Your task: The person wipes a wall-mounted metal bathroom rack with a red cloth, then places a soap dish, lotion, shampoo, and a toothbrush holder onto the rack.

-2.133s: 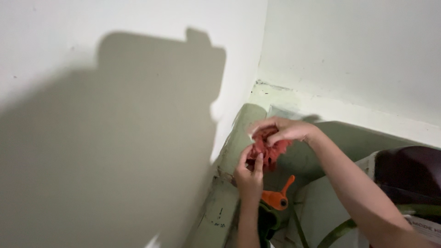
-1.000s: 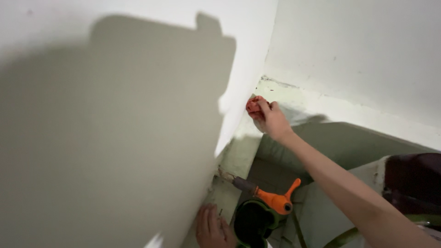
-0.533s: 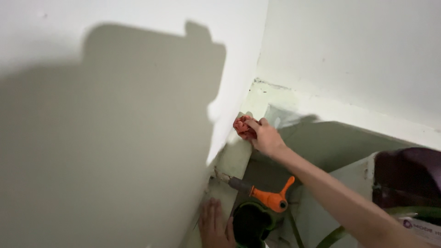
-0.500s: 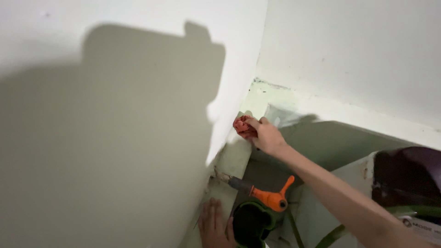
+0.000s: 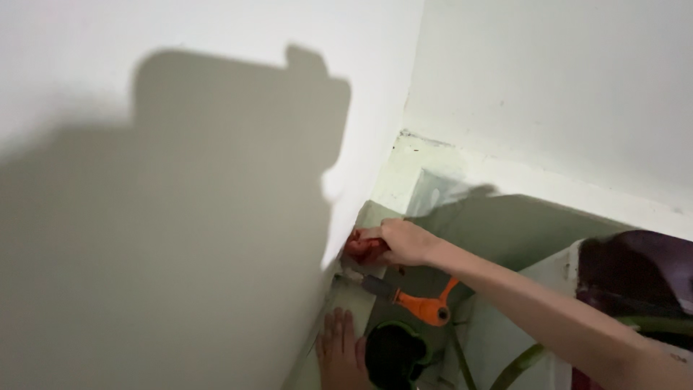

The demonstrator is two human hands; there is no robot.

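Observation:
My right hand (image 5: 401, 242) clutches a bunched red rag (image 5: 361, 248) and presses it against the pale green baseboard (image 5: 375, 217) where that strip meets the white wall (image 5: 202, 180). Lower down, my left hand (image 5: 339, 352) lies flat with fingers spread on the same green baseboard, holding nothing. Right beside it stands a dark green paint cup (image 5: 393, 354), and a paintbrush with an orange handle (image 5: 422, 307) rests across the cup's top, its bristle end pointing toward the rag.
A second white wall (image 5: 548, 94) forms a corner at the back, with a green strip along its foot. A dark maroon object (image 5: 635, 278) sits at the right edge. A green hose-like curve (image 5: 523, 365) runs along the bottom.
My right hand has slid the red rag down along the baseboard, from near the corner to just above the brush. My left hand stays flat on the baseboard.

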